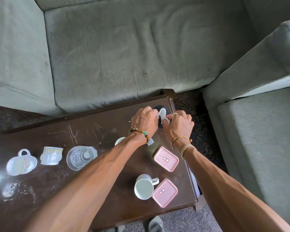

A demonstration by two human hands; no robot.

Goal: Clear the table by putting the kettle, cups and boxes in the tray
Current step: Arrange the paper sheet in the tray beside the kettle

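Near edge: a plain white mug [144, 186] lies on its side on the dark scratched wooden bench [90, 131], touching a pink rectangular plastic box [164, 192].
Middle: a second pink lidded box [166, 158] sits below the right wrist; a clear ribbed glass [80, 157] and two gold-trimmed white cups [51, 155] stand well left.
Far corner: left hand [145, 118] and right hand [179, 125] both clenched on a white-handled dark kettle [161, 113], mostly hidden between them.
Beyond: grey-green fabric sofa [124, 56].

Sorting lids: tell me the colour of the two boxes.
Pink boxes, head view.
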